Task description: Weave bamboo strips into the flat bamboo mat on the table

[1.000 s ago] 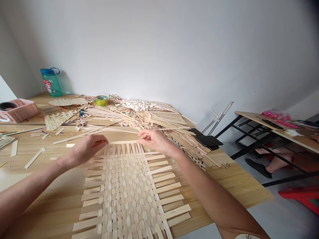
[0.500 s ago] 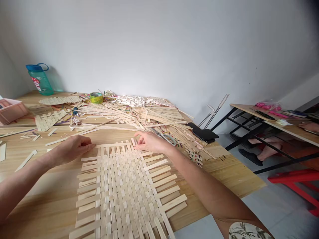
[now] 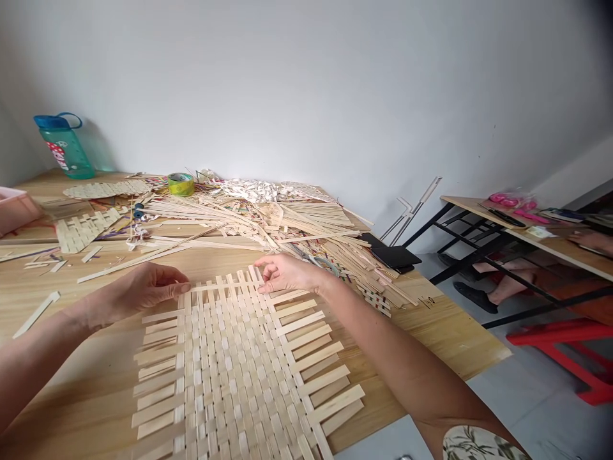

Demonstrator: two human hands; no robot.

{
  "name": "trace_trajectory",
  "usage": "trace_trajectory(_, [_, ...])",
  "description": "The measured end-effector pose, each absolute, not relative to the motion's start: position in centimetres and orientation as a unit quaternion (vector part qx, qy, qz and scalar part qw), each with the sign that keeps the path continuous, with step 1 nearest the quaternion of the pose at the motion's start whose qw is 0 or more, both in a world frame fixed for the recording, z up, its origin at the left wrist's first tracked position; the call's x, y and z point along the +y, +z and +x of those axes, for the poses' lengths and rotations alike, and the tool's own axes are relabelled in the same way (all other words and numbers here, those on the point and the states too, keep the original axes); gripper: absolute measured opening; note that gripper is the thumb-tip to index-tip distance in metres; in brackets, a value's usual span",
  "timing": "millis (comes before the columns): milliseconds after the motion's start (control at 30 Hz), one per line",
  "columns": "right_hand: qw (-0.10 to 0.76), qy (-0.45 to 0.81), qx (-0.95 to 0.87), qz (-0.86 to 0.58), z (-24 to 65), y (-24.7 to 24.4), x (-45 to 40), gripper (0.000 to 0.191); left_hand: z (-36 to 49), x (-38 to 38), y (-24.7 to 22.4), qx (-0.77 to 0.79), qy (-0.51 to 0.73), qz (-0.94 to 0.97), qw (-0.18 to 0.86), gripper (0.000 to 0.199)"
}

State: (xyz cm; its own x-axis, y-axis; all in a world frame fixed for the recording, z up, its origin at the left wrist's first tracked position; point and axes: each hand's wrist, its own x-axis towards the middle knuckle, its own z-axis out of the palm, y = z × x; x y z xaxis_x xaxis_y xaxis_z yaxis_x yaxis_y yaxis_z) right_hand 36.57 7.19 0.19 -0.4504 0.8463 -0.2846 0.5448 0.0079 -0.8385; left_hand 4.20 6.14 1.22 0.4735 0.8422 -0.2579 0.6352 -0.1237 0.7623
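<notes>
woven mat point(image 3: 234, 364) lengthwise toward wall point(image 3: 297, 96)

At the woven mat's point(image 3: 237, 358) far edge, a crosswise strip point(image 3: 209, 287) is pinched by the left hand point(image 3: 146, 291); the right corner is touched by the right hand point(image 3: 291, 273).

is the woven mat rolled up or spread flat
Spread flat: the woven mat lies open on the table, strip ends sticking out along both sides.
</notes>
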Motion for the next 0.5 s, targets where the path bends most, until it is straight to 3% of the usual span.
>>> trace_trajectory(233, [0.164, 0.584, -0.657, -0.448, 37.7, -0.3, 7.9, 0.063, 4.6, 6.1, 1.0, 0.463, 0.161, 0.715, 0.498, 0.036])
trace_trajectory(367, [0.155, 0.638, -0.635, -0.406, 38.2, 0.0, 8.7, 0.047, 4.7, 6.4, 1.4, 0.446, 0.185, 0.72, 0.499, 0.035])
trace_trajectory(500, [0.151, 0.657, -0.617, -0.407, 37.9, 0.5, 9.9, 0.045, 4.5, 6.7, 1.9, 0.441, 0.193, 0.734, 0.479, 0.033])
